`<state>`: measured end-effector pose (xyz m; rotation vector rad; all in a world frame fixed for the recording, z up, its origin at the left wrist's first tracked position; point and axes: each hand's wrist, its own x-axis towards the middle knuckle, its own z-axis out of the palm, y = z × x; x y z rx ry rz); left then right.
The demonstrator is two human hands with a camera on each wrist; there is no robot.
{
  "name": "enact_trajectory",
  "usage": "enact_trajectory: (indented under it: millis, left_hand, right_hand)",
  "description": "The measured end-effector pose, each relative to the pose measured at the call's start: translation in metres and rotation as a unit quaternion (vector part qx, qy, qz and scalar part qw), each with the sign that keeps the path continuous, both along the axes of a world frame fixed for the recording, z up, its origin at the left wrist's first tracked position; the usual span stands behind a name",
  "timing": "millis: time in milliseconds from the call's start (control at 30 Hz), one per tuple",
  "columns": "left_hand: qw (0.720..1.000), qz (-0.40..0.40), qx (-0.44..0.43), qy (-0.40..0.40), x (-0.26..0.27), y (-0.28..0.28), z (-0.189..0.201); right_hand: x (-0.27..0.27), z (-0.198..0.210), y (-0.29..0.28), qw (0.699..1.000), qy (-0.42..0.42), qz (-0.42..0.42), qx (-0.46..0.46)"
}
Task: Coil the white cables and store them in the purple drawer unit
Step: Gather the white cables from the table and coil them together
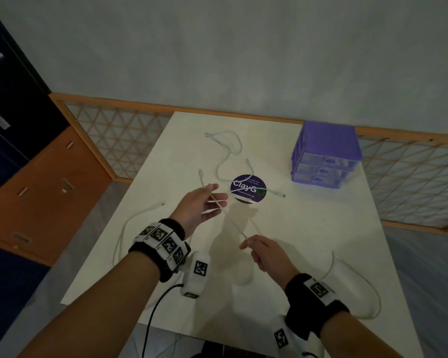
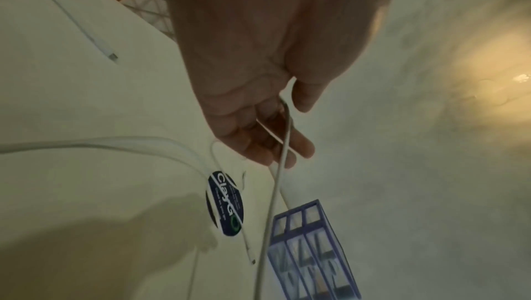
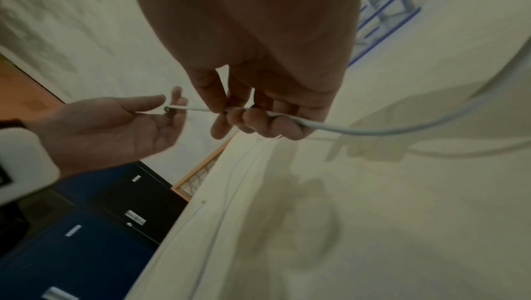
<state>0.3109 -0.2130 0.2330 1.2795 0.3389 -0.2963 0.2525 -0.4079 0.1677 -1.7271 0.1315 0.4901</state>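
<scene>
My left hand (image 1: 217,193) is raised over the table's middle, with a white cable (image 1: 233,224) pinched between thumb and nearly straight fingers; a second strand lies across the fingers (image 2: 298,145). The cable's plug (image 1: 200,173) sticks out beyond the thumb. My right hand (image 1: 246,244) grips the same cable (image 3: 373,132) closer to me, fingers (image 3: 287,127) curled round it. From there the rest trails in a loop (image 1: 357,285) on the table's right side. The purple drawer unit (image 1: 326,156) stands at the back right, its three drawers closed.
A second white cable (image 1: 224,153) snakes over the far middle of the pale table (image 1: 308,241) and crosses a round dark sticker (image 1: 248,188). A third cable (image 1: 140,214) lies at the left edge. Orange and dark cabinets (image 1: 36,189) stand to the left.
</scene>
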Motion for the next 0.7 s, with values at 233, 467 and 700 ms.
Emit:
enact_trajectory:
  millis: [233, 467, 700]
  left_hand:
    - [0.997, 0.063, -0.022, -0.036, 0.032, 0.012, 0.000]
    - [0.997, 0.018, 0.069, -0.043, 0.036, 0.018, -0.013]
    - [0.992, 0.014, 0.119, -0.040, 0.036, 0.021, -0.032]
  right_hand:
    - [0.016, -0.020, -0.016, 0.996, 0.088, 0.011, -0.011]
    - [0.112, -0.026, -0.031, 0.965, -0.066, -0.030, -0.252]
    - [0.169, -0.039, -0.054, 0.880, -0.063, 0.081, -0.464]
